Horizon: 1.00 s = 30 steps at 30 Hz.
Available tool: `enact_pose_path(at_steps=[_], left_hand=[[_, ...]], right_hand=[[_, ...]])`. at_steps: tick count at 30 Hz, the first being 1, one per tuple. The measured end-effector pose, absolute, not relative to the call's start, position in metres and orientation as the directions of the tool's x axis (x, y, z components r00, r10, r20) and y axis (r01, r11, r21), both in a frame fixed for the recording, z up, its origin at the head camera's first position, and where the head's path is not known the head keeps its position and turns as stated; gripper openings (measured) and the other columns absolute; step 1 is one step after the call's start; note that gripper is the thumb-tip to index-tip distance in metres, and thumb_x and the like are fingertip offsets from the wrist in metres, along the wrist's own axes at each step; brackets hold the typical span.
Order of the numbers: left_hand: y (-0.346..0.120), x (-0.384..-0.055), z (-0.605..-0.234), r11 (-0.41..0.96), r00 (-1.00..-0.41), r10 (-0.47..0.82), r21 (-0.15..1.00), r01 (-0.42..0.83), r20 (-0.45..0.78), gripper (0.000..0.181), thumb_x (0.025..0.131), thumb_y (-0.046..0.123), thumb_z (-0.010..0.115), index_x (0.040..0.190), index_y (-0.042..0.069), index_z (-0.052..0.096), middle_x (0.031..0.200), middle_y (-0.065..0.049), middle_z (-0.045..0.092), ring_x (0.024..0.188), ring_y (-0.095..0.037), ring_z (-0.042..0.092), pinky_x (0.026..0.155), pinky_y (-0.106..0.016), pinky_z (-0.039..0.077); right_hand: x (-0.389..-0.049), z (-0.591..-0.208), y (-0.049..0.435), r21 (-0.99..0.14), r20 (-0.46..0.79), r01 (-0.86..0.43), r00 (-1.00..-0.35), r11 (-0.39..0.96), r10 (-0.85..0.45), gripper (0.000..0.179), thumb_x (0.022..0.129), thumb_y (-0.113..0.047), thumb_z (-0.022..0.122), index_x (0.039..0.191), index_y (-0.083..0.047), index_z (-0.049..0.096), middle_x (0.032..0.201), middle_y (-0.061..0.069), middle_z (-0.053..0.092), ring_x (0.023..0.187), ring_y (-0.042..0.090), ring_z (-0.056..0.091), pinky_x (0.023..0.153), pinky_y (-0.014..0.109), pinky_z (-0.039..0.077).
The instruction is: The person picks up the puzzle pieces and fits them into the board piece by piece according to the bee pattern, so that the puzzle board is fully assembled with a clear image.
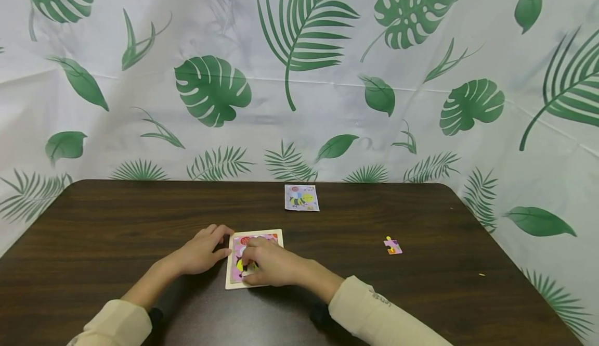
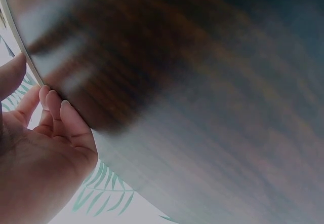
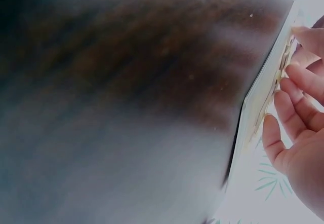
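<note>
A small jigsaw puzzle in a pale wooden tray (image 1: 253,285) lies on the dark table, with pink pieces and a yellow-and-black bee picture (image 1: 241,266) showing in it. My left hand (image 1: 202,250) touches the tray's left edge with its thumb and fingertips. In the left wrist view its fingers (image 2: 73,120) are lightly bent against the rim. Over the puzzle lies my right hand (image 1: 276,264), fingers spread on the pieces and hiding the middle and right of the picture. The right wrist view shows these fingertips (image 3: 283,100) touching the pieces' surface; no lifted piece is visible.
A loose jigsaw piece (image 1: 393,246), pink and yellow, lies to the right on the table (image 1: 355,221). Behind the tray sits a square bee picture card (image 1: 301,198). A tiny yellowish scrap (image 1: 482,274) is near the right edge. A leaf-patterned curtain (image 1: 327,127) hangs behind.
</note>
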<state>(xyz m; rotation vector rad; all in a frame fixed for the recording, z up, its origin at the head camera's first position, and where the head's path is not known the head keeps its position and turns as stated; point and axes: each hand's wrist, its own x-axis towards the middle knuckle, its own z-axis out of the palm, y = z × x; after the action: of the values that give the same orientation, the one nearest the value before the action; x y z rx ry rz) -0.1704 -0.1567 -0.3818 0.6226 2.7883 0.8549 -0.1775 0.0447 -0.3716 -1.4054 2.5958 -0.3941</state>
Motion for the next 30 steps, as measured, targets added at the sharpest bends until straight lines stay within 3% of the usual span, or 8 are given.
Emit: enact_pose_path(at_steps=[5,13,30], left_hand=[[-0.1561,-0.1686,-0.3799,0.752,-0.904,0.427,0.568,0.335,-0.032,0.030,0.088,0.015,0.061,0.113,0.005,0.049,0.093,-0.007,0.046,0.086,-0.026,0.045,0.073,-0.043,0.039],[-0.1560,-0.1687,-0.3792,0.752,-0.901,0.432,0.564,0.340,-0.032,0.031,0.088,0.017,0.061,0.114,0.005,0.048,0.094,-0.007,0.046,0.087,-0.026,0.046,0.072,-0.043,0.039],[-0.1567,-0.1689,-0.3783,0.750,-0.899,0.437,0.565,0.343,-0.034,0.031,0.088,0.016,0.061,0.114,0.005,0.048,0.093,-0.007,0.046,0.086,-0.025,0.045,0.071,-0.042,0.039]], right_hand=[[-0.1791,-0.3721,0.0450,-0.311,-0.013,-0.793,-0.547,0.523,-0.837,0.027,0.079,-0.025,0.071,0.101,-0.011,0.065,0.094,-0.004,0.054,0.085,0.005,0.045,0.076,0.017,0.036],[-0.1819,-0.3726,0.0449,-0.271,-0.002,-0.835,-0.496,0.478,-0.868,0.031,0.080,-0.024,0.070,0.109,-0.014,0.067,0.094,-0.002,0.054,0.083,0.004,0.045,0.071,0.013,0.034],[-0.1815,-0.3715,0.0449,-0.311,-0.017,-0.812,-0.515,0.494,-0.857,0.028,0.079,-0.024,0.071,0.106,-0.015,0.067,0.093,-0.002,0.053,0.083,0.004,0.045,0.069,0.015,0.033]])
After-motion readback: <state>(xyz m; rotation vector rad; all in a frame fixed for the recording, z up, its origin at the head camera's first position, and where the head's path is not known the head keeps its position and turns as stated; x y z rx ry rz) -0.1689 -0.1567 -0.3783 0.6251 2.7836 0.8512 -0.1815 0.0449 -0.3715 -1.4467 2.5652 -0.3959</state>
